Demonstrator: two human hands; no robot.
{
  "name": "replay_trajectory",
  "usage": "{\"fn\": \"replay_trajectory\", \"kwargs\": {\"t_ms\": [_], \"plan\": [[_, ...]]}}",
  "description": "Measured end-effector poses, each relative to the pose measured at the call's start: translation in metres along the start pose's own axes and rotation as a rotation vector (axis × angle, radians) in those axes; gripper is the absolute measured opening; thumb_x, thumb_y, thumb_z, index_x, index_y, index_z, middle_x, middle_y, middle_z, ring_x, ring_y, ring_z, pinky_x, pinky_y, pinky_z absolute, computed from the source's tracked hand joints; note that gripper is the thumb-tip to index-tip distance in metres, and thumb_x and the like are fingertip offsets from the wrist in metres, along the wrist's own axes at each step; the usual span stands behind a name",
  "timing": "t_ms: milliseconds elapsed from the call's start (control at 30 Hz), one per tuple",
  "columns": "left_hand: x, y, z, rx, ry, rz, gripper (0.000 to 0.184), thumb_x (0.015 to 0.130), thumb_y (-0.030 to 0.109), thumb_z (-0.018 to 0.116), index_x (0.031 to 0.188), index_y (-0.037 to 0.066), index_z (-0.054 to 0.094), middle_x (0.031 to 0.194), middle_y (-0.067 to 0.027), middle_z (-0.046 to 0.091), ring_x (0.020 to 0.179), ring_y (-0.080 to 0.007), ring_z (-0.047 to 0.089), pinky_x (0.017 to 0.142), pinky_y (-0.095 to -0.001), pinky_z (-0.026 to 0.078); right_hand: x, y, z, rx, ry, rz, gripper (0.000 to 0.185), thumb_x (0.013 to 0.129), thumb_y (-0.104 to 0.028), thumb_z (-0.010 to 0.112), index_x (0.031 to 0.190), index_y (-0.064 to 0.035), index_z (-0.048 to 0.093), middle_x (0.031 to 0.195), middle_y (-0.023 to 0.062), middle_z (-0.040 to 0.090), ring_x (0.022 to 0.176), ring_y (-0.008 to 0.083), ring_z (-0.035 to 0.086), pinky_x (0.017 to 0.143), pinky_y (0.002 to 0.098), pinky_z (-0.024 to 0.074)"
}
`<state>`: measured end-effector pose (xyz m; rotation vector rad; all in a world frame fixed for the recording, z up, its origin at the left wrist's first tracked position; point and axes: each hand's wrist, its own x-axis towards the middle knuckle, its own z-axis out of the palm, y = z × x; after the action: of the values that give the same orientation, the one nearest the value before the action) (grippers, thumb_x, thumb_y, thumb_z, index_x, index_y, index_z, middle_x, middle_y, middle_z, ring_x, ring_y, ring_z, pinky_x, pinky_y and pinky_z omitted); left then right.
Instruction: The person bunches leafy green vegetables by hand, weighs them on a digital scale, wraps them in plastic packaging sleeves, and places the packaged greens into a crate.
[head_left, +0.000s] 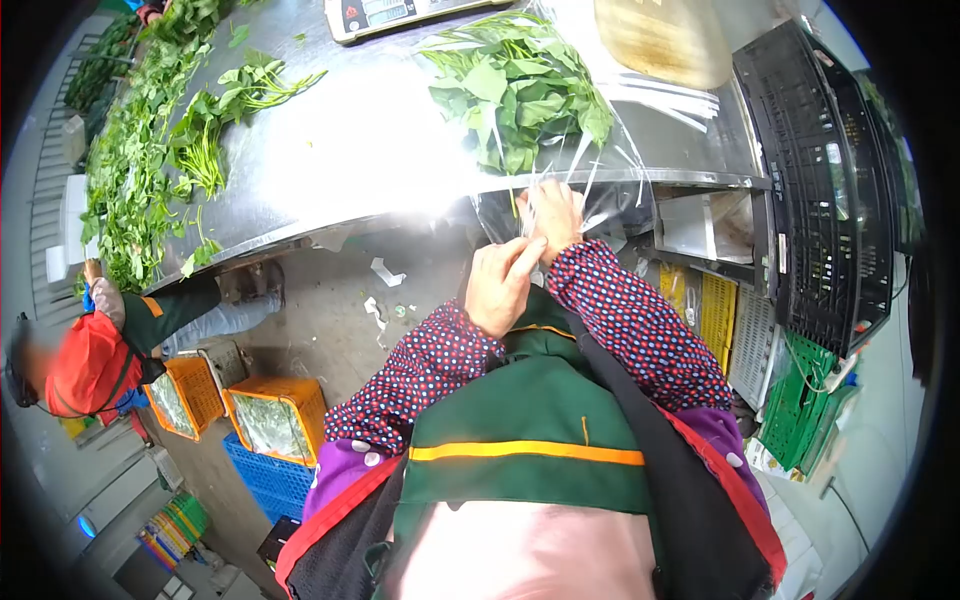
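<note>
A clear plastic bag (620, 150) full of leafy green vegetables (520, 90) lies on the metal table, its open end hanging over the front edge towards me. My right hand (556, 215) is closed around the gathered plastic there. Just below and to the left, my left hand (500, 285) has its fingers curled and its tips against the bag's end, close to the right hand. A thin yellow bit shows beside the right fingers; its kind is unclear. The plastic inside both hands is mostly hidden.
Loose greens (150, 170) cover the left of the metal table (330, 130). A scale (400, 18) stands behind; white strips (665, 95) lie right. Black crates (825, 190) stand at the right. A co-worker in red (90, 365) is at the left, near orange crates (275, 420).
</note>
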<state>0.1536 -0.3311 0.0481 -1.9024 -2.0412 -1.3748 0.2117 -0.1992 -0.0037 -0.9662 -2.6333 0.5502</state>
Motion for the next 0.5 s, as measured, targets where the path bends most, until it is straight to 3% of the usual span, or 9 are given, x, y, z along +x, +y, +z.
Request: {"fn": "replay_trajectory", "kwargs": {"t_ms": [167,300,367,433,500], "plan": [[0.0,-0.001,0.003,-0.037,0.02,-0.009,0.057,0.059,-0.014,0.055,0.113,0.005,0.049,0.1,-0.0106,0.054,0.08,-0.026,0.052,0.073,-0.0347,0.041,0.005,-0.01,-0.012,0.075,0.016,0.003,0.023,0.076,-0.027,0.059,0.087,-0.007,0.056,0.088,0.0091,0.054,0.087,0.0275,0.05,0.075,0.04,0.0344],[0.004,-0.001,-0.003,-0.028,0.011,-0.013,0.059,0.058,-0.014,0.055,0.113,0.006,0.049,0.1,-0.0101,0.053,0.081,-0.0252,0.052,0.072,-0.0343,0.041,0.016,-0.013,-0.014,0.007,-0.111,-0.063,0.022,0.075,-0.025,0.059,0.086,-0.0068,0.055,0.087,0.0114,0.055,0.085,0.0277,0.052,0.072,0.0389,0.0365],[0.005,-0.003,-0.004,-0.035,0.012,-0.018,0.058,0.06,-0.014,0.055,0.114,0.006,0.048,0.101,-0.0093,0.053,0.082,-0.0248,0.052,0.073,-0.0339,0.04,-0.004,0.001,-0.034,0.188,-0.209,-0.128,0.015,0.076,-0.018,0.054,0.083,-0.0044,0.054,0.083,0.0163,0.052,0.073,0.0351,0.054,0.064,0.0435,0.0416],[0.002,-0.004,-0.003,-0.039,0.012,-0.026,0.058,0.06,-0.014,0.055,0.114,0.006,0.048,0.102,-0.0089,0.053,0.083,-0.0246,0.052,0.073,-0.0338,0.04,-0.035,0.011,-0.071,0.081,-0.478,-0.158,0.016,0.079,-0.019,0.051,0.082,-0.0033,0.053,0.079,0.018,0.05,0.067,0.037,0.055,0.06,0.0457,0.0453],[0.0,-0.006,-0.005,-0.053,-0.004,-0.045,0.059,0.06,-0.009,0.057,0.115,0.008,0.048,0.102,-0.0082,0.053,0.083,-0.0239,0.052,0.075,-0.0347,0.039,-0.053,0.024,-0.124,-0.192,-1.051,-0.271,0.023,0.082,-0.025,0.047,0.084,-0.0035,0.055,0.08,0.0188,0.056,0.076,0.0359,0.058,0.066,0.0434,0.0477]]}}
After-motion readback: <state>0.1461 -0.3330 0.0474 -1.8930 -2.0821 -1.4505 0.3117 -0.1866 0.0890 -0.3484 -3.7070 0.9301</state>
